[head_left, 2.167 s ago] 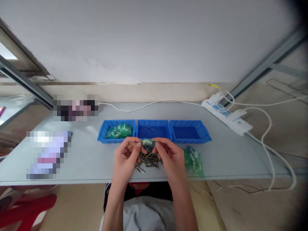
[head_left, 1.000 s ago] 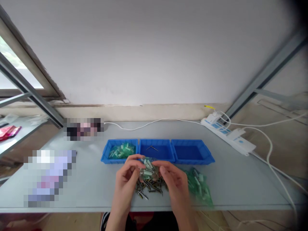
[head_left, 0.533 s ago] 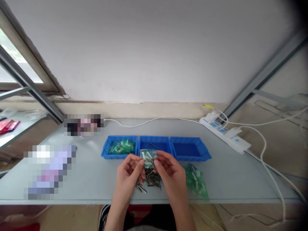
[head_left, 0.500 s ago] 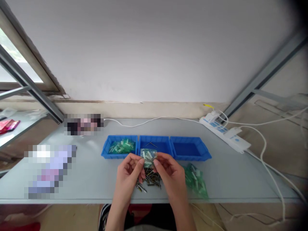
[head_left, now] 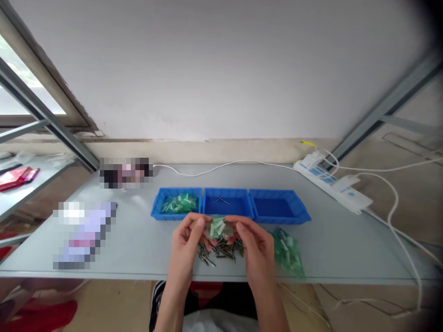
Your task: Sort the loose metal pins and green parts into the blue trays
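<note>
Between my two hands I hold a small clear plastic bag [head_left: 218, 228] with pale, tube-like pieces inside. My left hand [head_left: 188, 237] pinches its left side, and my right hand [head_left: 254, 240] pinches its right side. Under the bag lies a loose pile of metal screws [head_left: 223, 252], partly hidden by my fingers. Just beyond my hands stand three blue bins: the left bin [head_left: 155, 214] contains green-tinted bags with white pieces, the middle bin [head_left: 226, 196] has a couple of thin metal pieces, and the right bin [head_left: 280, 210] shows a bare floor.
A green plastic bag [head_left: 289, 253] with pieces inside lies right of my right hand. A white power strip [head_left: 335, 186] with cables stands at the back right of the grey table [head_left: 138, 258]. Two blurred-out objects lie on the left, including a lilac one [head_left: 88, 235].
The small bag has turned in my fingers, and its pieces lie differently. My hands have moved slightly apart. The whole view has shifted a little.
</note>
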A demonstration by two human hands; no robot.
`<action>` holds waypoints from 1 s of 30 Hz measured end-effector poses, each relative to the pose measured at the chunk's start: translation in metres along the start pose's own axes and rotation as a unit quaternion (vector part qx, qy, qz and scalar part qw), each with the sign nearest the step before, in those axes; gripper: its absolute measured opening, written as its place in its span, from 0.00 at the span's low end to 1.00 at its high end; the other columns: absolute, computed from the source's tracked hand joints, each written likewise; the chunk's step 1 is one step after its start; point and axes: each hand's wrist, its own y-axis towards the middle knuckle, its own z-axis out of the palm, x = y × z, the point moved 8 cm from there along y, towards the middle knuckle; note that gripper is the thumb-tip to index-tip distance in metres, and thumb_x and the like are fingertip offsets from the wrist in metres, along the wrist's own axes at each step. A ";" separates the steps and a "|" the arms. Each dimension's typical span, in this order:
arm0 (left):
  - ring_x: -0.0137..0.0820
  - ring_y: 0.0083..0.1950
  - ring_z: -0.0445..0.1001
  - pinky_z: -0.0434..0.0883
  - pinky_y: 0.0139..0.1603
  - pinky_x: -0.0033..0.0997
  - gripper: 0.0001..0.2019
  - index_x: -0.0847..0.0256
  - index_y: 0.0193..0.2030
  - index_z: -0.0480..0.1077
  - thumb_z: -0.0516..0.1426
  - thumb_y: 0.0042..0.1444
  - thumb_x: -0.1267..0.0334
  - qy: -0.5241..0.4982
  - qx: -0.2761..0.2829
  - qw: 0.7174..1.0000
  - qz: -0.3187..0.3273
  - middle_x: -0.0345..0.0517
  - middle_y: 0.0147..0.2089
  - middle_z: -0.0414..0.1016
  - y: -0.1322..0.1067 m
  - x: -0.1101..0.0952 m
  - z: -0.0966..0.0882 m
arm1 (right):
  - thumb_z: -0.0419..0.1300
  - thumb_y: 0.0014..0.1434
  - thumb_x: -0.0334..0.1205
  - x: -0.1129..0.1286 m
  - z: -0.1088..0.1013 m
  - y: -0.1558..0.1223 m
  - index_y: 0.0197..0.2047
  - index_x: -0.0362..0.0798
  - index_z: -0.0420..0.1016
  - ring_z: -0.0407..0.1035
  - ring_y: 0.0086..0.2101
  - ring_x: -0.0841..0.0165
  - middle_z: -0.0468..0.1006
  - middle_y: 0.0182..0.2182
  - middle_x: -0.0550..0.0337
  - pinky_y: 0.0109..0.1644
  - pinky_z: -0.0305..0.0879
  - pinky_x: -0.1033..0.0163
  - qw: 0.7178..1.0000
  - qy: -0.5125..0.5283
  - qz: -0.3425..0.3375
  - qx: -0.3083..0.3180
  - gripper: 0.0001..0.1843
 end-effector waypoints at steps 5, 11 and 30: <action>0.27 0.26 0.76 0.75 0.30 0.24 0.15 0.60 0.44 0.79 0.71 0.62 0.50 0.054 -0.049 0.996 0.044 0.40 0.31 0.81 0.000 -0.007 -0.011 | 0.67 0.70 0.48 0.007 -0.004 0.000 0.45 0.54 0.91 0.79 0.31 0.65 0.90 0.39 0.55 0.35 0.79 0.62 1.000 -0.020 -0.018 0.013 0.11; 0.33 0.41 0.84 0.80 0.45 0.30 0.15 0.56 0.53 0.81 0.65 0.69 0.49 0.143 -0.199 0.961 0.126 0.48 0.51 0.84 -0.008 -0.034 -0.053 | 0.67 0.71 0.48 0.014 -0.024 0.004 0.45 0.53 0.91 0.77 0.29 0.66 0.89 0.35 0.54 0.33 0.77 0.62 0.999 -0.009 -0.036 -0.021 0.11; 0.30 0.32 0.74 0.69 0.30 0.28 0.13 0.55 0.47 0.85 0.59 0.73 0.55 0.367 -0.222 0.877 0.217 0.50 0.51 0.83 -0.014 -0.056 -0.047 | 0.69 0.66 0.58 0.056 -0.098 -0.006 0.47 0.57 0.88 0.77 0.30 0.61 0.87 0.35 0.53 0.33 0.73 0.57 0.930 -0.323 -0.084 -0.156 0.16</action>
